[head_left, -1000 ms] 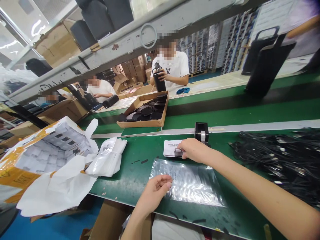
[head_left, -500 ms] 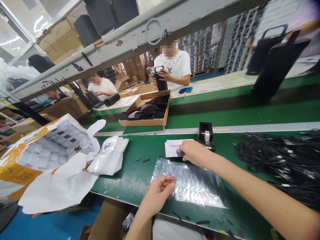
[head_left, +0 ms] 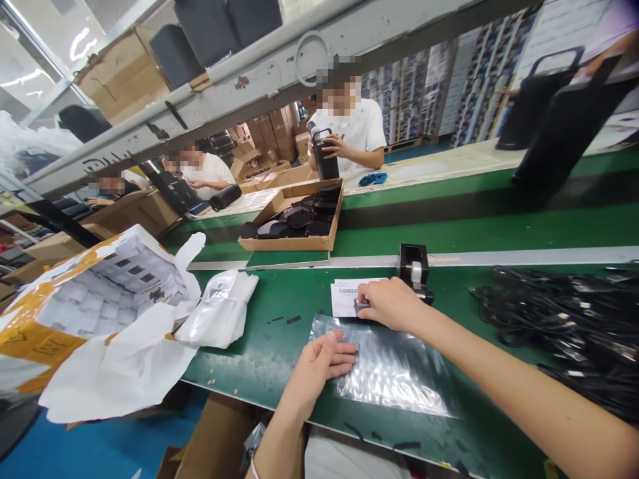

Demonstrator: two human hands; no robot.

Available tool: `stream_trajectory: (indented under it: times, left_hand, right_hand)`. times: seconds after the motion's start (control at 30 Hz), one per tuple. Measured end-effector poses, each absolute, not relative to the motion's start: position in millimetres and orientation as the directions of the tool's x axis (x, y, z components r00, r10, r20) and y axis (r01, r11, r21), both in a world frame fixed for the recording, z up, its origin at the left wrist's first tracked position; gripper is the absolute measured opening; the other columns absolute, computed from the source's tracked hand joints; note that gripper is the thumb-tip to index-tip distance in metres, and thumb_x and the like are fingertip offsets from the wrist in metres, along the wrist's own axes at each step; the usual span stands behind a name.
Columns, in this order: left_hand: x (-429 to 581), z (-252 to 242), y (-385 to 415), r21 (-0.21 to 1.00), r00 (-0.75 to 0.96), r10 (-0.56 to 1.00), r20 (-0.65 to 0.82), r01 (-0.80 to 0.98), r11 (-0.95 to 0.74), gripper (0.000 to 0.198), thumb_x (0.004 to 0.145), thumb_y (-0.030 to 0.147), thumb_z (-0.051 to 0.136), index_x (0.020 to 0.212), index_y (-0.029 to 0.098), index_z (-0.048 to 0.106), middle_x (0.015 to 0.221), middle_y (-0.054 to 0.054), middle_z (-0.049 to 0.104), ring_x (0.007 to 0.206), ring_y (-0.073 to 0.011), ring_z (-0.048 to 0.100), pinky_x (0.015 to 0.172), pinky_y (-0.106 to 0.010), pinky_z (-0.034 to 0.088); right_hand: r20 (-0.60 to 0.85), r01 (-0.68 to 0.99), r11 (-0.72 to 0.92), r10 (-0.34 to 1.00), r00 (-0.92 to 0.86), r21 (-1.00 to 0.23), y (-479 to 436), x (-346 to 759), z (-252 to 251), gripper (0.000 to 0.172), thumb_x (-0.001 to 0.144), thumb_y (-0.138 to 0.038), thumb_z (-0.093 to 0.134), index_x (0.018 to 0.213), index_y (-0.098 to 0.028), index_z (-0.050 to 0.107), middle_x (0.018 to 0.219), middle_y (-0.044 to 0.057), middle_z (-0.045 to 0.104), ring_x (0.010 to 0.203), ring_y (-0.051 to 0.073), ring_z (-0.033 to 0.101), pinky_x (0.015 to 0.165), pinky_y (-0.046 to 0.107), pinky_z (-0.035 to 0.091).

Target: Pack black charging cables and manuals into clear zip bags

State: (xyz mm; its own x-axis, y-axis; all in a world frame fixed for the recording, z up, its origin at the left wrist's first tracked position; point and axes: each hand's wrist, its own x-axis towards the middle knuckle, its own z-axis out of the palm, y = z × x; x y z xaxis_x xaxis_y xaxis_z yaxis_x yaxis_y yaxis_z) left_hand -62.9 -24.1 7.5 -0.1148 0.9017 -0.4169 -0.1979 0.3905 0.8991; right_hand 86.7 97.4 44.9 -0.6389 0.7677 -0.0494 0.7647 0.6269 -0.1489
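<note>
My left hand (head_left: 325, 362) is open, with its fingers stretched over the left part of a clear plastic bag (head_left: 399, 379) lying flat on the green work surface. Just beyond the bag, the curled fingers of my right hand (head_left: 392, 304) are on the right side of a white printed leaflet (head_left: 344, 299) lettered "THUNDER". Part of that leaflet is hidden under the hand. Behind my right hand stands a black tape dispenser (head_left: 413, 259) with a white roll.
To the left are a bundle of clear bags (head_left: 224, 309) and a torn-open carton (head_left: 30, 332). Black cables (head_left: 549, 319) are heaped at right. A shallow box (head_left: 287, 244) of black parts and tall black speakers (head_left: 564, 133) stand farther back. A co-worker (head_left: 367, 126) holds one opposite.
My left hand has turned and its curled fingers have straightened over the bag. My right hand stays at the leaflet. The view has shifted slightly.
</note>
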Motion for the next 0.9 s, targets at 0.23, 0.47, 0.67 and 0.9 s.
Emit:
stream_trajectory:
  times: [0.23,0.47,0.67,0.9]
  left_hand:
    - [-53.1,2.9,-23.5,0.901,-0.084,0.902,-0.424,-0.138,0.411,0.066,0.063,0.058,0.068,0.108,0.01,0.061,0.094,-0.013,0.069,0.083,-0.0196,0.064,0.083,-0.035,0.048]
    - [-60.2,-2.8,-19.1,0.823,-0.114,0.868,-0.483,-0.397,0.406,0.069,0.075,0.065,0.05,0.113,0.008,0.055,0.103,-0.018,0.067,0.086,-0.0213,0.066,0.08,-0.033,0.051]
    - [-62.9,10.3,-17.8,0.847,-0.14,0.927,-0.348,-0.47,0.247,0.032,0.076,0.029,0.067,0.103,0.013,0.064,0.102,-0.008,0.069,0.083,-0.0144,0.065,0.073,-0.022,0.053]
    - [-33.3,8.1,-25.1,0.92,0.055,0.937,-0.346,-0.174,0.351,0.04,0.08,0.046,0.056,0.1,0.013,0.063,0.086,-0.008,0.068,0.071,-0.0158,0.062,0.066,-0.028,0.051]
  right_hand:
    - [0.039,0.7,0.694,0.714,-0.699,-0.171,81.0,68.2,43.4,0.027,0.075,-0.024,0.066,0.101,-0.017,0.063,0.1,0.011,0.063,0.095,0.026,0.056,0.079,0.034,0.038]
    - [0.039,0.633,0.721,0.668,-0.743,-0.281,89.5,69.0,49.0,0.023,0.087,-0.024,0.048,0.081,-0.019,0.071,0.081,0.007,0.07,0.075,0.022,0.063,0.07,0.032,0.04]
    - [0.257,0.618,0.647,0.755,-0.604,-0.447,48.5,98.7,41.5,0.039,0.084,-0.037,0.051,0.117,-0.018,0.058,0.13,0.014,0.051,0.118,0.029,0.044,0.095,0.043,0.034]
    - [-0.271,0.278,-0.161,0.864,-0.425,-0.947,19.8,198.4,10.2,0.036,0.078,-0.047,0.054,0.097,-0.018,0.065,0.081,0.006,0.07,0.077,0.025,0.064,0.072,0.036,0.052]
